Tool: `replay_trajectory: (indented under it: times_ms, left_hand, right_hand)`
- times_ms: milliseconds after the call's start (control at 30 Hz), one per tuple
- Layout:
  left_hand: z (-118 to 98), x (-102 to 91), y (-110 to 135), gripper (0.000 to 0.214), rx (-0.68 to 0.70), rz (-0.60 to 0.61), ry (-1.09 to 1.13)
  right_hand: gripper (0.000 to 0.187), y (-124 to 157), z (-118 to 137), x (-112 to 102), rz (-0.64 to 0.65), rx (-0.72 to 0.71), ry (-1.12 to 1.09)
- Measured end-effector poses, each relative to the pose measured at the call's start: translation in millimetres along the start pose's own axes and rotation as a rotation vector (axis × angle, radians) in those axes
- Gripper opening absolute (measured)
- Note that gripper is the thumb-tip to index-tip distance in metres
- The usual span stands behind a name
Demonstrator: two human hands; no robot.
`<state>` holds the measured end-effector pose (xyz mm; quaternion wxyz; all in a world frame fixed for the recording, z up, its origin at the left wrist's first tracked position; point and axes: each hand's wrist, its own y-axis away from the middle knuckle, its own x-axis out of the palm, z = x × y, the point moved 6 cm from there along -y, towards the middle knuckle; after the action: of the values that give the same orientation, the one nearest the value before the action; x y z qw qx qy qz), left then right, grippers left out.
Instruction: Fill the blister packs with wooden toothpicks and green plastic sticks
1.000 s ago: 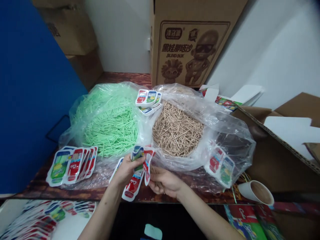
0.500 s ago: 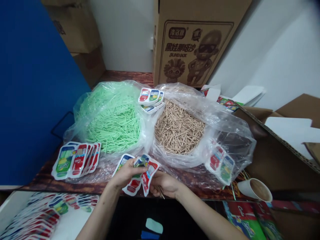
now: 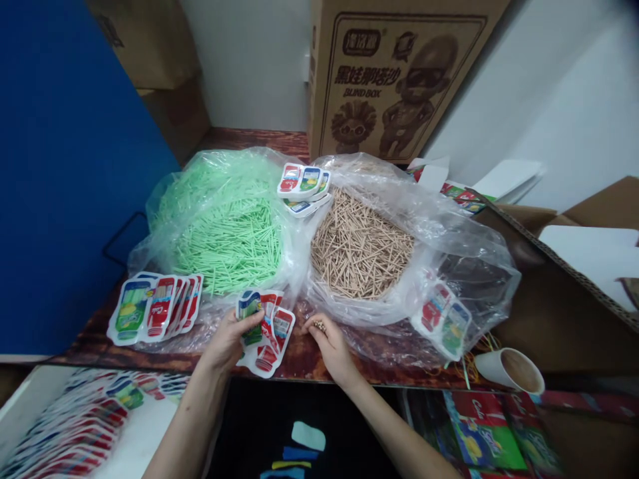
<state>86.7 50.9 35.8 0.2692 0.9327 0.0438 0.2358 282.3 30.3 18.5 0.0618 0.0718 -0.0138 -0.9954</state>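
Note:
My left hand (image 3: 228, 338) is closed on a small printed packet (image 3: 268, 332) in red, green and blue, at the front edge of the table. Part of that packet bends up, and its red part lies over another red section. Just to the right, my right hand (image 3: 330, 346) pinches a small bunch of brown sticks (image 3: 319, 325), with their ends showing at the fingertips. Behind the hands lie a clear bag of light green sticks (image 3: 229, 249) and a clear bag of brown sticks (image 3: 362, 249).
A fanned stack of packets (image 3: 154, 309) lies at left, and a small pile (image 3: 302, 186) sits between the bags. One packet (image 3: 442, 319) rests on the right bag. A paper cup (image 3: 509, 369) tilts near the open carton (image 3: 559, 313). A tray (image 3: 144, 432) holds many packets.
My right hand has drawn back from the packet to the right, and the brown stick ends now show upward at its fingertips. The packet in my left hand has turned and spread.

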Motion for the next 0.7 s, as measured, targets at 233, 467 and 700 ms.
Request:
replay_trajectory:
  times_ms: [233,467,700]
  left_hand:
    - [6.1,-2.5,-1.4,0.032,0.002,0.002,0.024]
    - [9.5,-5.3,2.2,0.036,-0.020,-0.031,0.051]
    - [10.3,-10.0,1.4,0.034,0.002,-0.049,0.077]
  right_hand:
    - [0.014,4.5,4.5,-3.8,-0.066,-0.075,0.028]
    - [0.017,7.7,0.2,-3.3,-0.082,-0.097,0.030]
    - [0.018,9.1,-0.9,-1.2,-0.055,-0.106,0.052]
